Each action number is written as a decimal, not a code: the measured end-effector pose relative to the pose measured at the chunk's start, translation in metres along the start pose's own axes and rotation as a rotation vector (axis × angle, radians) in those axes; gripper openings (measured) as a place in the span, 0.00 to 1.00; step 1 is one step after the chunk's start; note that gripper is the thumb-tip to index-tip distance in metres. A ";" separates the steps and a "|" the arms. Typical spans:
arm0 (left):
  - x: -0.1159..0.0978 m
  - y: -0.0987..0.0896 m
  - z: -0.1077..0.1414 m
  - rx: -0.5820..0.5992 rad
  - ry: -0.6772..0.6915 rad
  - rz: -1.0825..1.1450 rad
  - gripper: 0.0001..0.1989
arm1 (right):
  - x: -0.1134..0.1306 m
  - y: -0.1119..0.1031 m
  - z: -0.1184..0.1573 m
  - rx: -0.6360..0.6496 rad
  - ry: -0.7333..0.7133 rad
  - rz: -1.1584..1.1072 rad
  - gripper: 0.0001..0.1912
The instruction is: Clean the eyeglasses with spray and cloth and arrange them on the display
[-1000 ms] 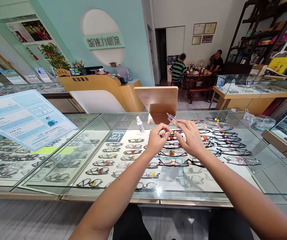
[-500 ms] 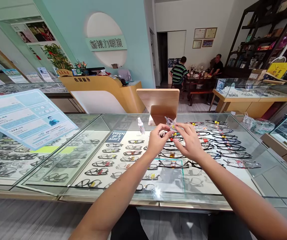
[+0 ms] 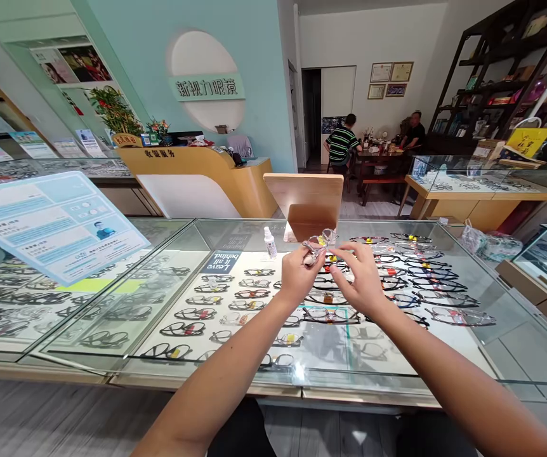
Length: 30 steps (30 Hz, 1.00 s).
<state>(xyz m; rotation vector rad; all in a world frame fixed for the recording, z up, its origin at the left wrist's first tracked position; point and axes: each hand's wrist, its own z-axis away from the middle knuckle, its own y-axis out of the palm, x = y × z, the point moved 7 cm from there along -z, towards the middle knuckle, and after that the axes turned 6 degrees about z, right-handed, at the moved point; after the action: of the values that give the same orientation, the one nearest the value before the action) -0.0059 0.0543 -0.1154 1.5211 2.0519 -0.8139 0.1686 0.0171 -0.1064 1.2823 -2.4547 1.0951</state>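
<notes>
A pair of clear-framed eyeglasses (image 3: 329, 237) with a yellow sticker is held up above the glass display case (image 3: 125, 346). My left hand (image 3: 296, 277) is closed around one side of it, thumb and fingers pinching. A small whitish bit of something (image 3: 308, 259), perhaps a cloth, pokes out of the same hand. Just to the right, my right hand (image 3: 362, 279) has its thumb and fingers apart, the fingertips close to the glasses; whether they touch I cannot tell. Under the glass lie rows of eyeglasses (image 3: 330, 315).
Beyond my hands a wooden-framed tabletop mirror (image 3: 304, 189) leans on the case, seen from behind. A white spray bottle (image 3: 270, 243) stands left of it. At left is a light blue printed sign (image 3: 59, 222). Two people (image 3: 342, 143) sit at a far table.
The eyeglasses have turned in my left hand, so both lenses now show, spread toward the right. My right hand's fingers have moved off the glasses slightly to the right.
</notes>
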 end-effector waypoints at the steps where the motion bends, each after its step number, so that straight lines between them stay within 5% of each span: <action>1: -0.003 0.000 0.000 0.012 0.048 -0.027 0.11 | -0.007 0.003 -0.001 0.015 0.098 -0.120 0.17; 6: -0.017 0.006 0.001 0.165 0.246 -0.082 0.08 | -0.044 0.038 0.007 0.142 0.676 -0.877 0.24; 9: -0.019 0.009 0.002 0.213 0.271 -0.095 0.09 | -0.047 0.048 0.012 0.133 0.827 -1.151 0.23; 21: -0.018 0.017 0.005 0.312 0.320 -0.150 0.10 | -0.057 0.056 0.015 0.149 0.958 -1.359 0.12; 30: -0.022 0.010 0.003 0.245 0.331 -0.131 0.11 | -0.054 0.047 0.007 0.220 0.935 -1.383 0.12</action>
<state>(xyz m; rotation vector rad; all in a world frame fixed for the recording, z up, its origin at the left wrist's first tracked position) 0.0099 0.0397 -0.1048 1.7662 2.3831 -0.9446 0.1675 0.0647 -0.1605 1.5096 -0.5022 1.0579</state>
